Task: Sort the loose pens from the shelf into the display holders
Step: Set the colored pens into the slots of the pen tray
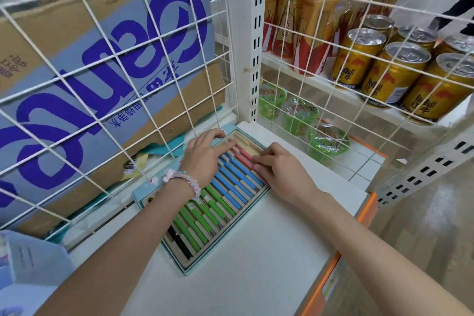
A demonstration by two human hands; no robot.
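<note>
Shop shelving, drinks & snacks behind wire grid.
Cardboard box [102,79] w/ big blue lettering behind white wire grid panel [123,120], left. Gold energy-drink cans [392,72] on upper shelf, right; bottled tea [307,23] behind them. Green-lidded cups [300,115] below. Slotted white upright [252,33] between. Orange shelf edge strip [331,274].

A pen tray [161,194] lies on the shelf [269,251], apparently against the wire grid [102,115] to its left

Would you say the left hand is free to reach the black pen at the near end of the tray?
Probably yes. The black pen lies uncovered in the tray, just beside the left forearm, with nothing over it. The left hand would only need to draw back from the pink pens.
</note>
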